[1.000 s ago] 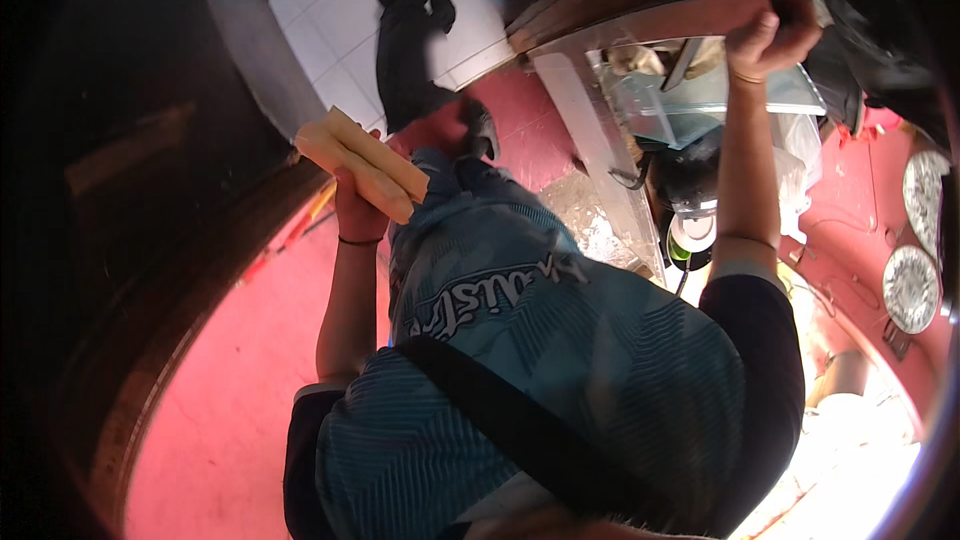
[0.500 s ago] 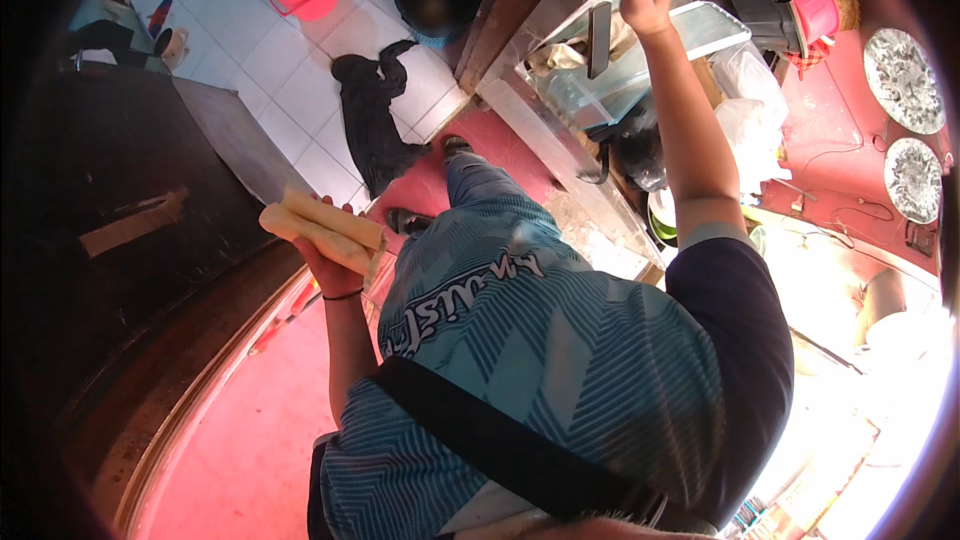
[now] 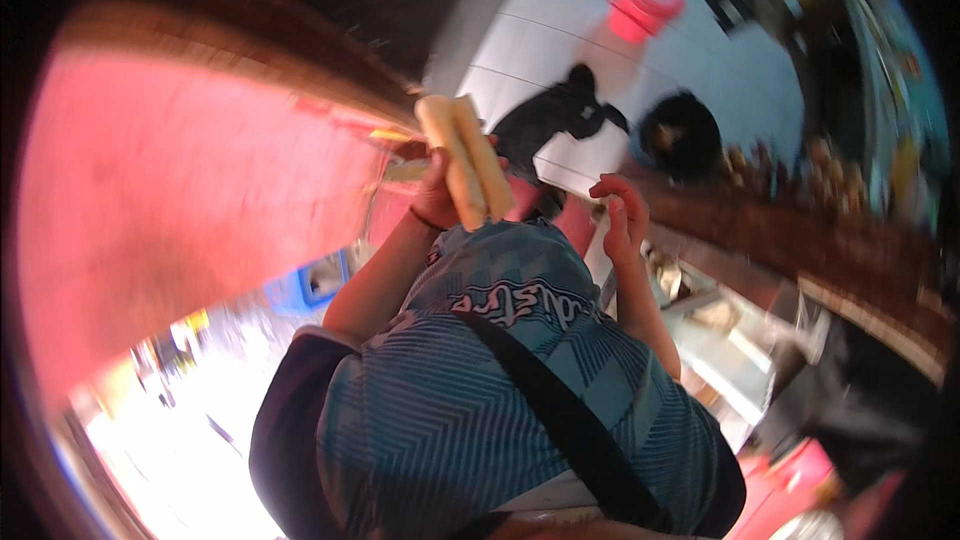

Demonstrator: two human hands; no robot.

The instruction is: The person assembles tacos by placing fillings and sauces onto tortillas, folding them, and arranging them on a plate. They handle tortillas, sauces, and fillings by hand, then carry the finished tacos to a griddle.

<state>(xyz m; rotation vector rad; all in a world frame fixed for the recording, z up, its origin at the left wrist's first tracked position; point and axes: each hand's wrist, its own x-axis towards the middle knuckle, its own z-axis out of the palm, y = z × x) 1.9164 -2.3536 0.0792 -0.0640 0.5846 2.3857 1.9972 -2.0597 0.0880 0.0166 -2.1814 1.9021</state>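
Note:
Two long, pale-yellow cylinders (image 3: pixel 464 162), lying side by side, are gripped in my left hand (image 3: pixel 437 198) in front of my chest. They tilt, with their upper ends to the left; motion blur hides what they are made of. A dark band circles my left wrist. My right hand (image 3: pixel 622 218) is raised to the right of them, apart from them. Its fingers are slightly curled and spread, and nothing is in it.
Beyond my hands, a black cloth (image 3: pixel 550 120) lies on white floor tiles (image 3: pixel 530 25). A lidded pink bucket (image 3: pixel 645 2) and a black basin (image 3: pixel 680 135) stand there. A wooden ledge (image 3: pixel 770 210) runs along the right, above a clear plastic container (image 3: pixel 725 345). A pink wall (image 3: pixel 200 210) is at left.
My view has swung round to the left, so the bucket and basin now appear further right. My right hand has come down from the container toward my front. The cylinders stay in my left hand.

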